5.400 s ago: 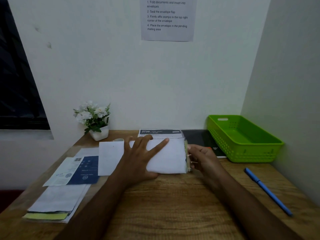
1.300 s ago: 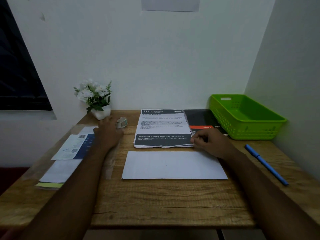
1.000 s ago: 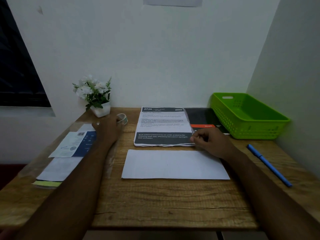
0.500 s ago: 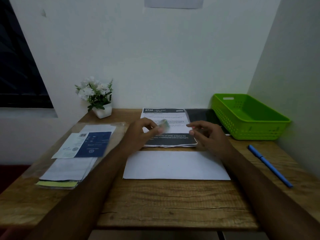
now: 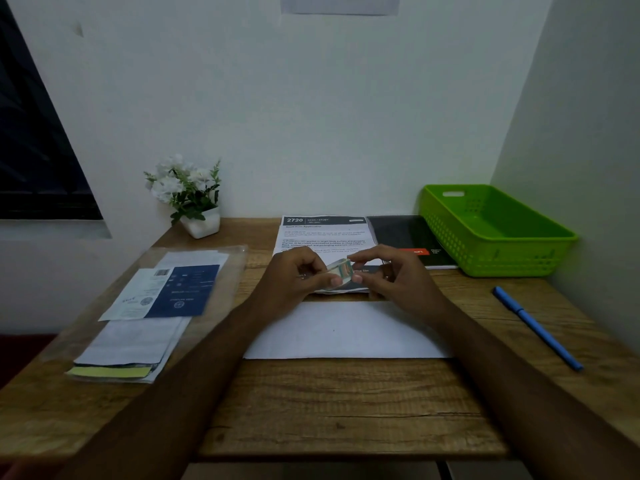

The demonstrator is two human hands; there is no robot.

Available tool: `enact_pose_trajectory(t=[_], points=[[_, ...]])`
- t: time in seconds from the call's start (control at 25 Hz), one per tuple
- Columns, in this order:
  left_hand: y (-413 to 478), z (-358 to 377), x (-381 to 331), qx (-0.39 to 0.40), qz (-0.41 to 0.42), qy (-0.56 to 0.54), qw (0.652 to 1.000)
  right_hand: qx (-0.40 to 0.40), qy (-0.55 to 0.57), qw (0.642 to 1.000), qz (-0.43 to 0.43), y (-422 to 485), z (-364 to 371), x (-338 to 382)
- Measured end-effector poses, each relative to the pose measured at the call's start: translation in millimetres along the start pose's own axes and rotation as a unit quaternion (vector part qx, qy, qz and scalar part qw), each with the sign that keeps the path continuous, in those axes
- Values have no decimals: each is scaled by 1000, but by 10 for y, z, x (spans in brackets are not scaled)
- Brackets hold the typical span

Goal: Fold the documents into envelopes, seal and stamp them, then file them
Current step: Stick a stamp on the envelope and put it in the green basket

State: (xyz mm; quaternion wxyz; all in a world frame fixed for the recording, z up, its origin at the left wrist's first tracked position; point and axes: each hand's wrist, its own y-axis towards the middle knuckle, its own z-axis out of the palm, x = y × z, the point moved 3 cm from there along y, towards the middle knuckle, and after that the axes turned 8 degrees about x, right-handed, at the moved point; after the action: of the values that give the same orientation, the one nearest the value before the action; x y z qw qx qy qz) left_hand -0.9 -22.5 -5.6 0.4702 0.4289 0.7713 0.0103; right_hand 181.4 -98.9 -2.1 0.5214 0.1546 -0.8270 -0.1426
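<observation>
Tape roll point(image 5: 341, 277) pinched between left hand point(image 5: 298, 277) and right hand point(image 5: 391, 277), fingers curled round it, above sheet point(image 5: 325, 237); envelope point(image 5: 346, 330) flat on desk point(image 5: 346, 403).

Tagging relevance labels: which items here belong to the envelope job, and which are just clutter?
Job: tape, pinched by left hand and right hand; envelope; printed sheet; paper stack; basket.
Clutter: pen; plant; notebook.
</observation>
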Motion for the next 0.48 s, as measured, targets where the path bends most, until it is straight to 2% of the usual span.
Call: enact_pose_trajectory(t=[0.12,0.28,0.48], points=[[-9,3,-1,-9,1,-3,1000,0,7,1000,9,-16,15,31],[-16,3,-43,19,18,10,1000,-5,51,998,35,-28,2,2],[-36,11,-88,-14,19,68,997,-14,102,994,39,-25,73,-7]])
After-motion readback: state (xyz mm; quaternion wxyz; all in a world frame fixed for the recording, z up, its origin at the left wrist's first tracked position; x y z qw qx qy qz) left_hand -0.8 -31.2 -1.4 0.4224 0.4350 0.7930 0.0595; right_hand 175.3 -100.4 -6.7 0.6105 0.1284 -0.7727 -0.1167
